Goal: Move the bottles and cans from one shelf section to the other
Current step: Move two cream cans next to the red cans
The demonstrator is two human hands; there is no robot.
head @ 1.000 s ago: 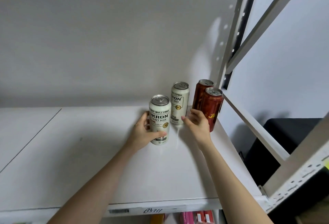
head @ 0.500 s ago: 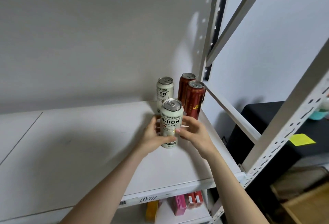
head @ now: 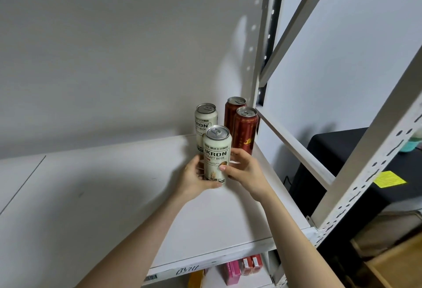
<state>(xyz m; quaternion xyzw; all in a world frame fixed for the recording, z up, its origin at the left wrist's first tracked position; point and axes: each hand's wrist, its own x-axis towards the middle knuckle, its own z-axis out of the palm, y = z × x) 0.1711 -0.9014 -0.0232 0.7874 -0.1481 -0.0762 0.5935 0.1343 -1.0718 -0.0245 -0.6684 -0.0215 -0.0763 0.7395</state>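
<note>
Fingers (head: 239,154) of left hand (head: 193,179) and right hand (head: 246,170) now curl round white can (head: 216,150) (earlier, left alone).

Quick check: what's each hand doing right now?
Left hand: holding the front white beer can, fingers curled round it.
Right hand: holding the same can from the other side.

The left forearm (head: 141,237) and left hand (head: 194,179) are seen bare right down to the frame's edge, tbh, and the same can be said for the right forearm (head: 296,237) and right hand (head: 245,171). A short, plain thumbnail (head: 222,168) can be made out on the right one.
</note>
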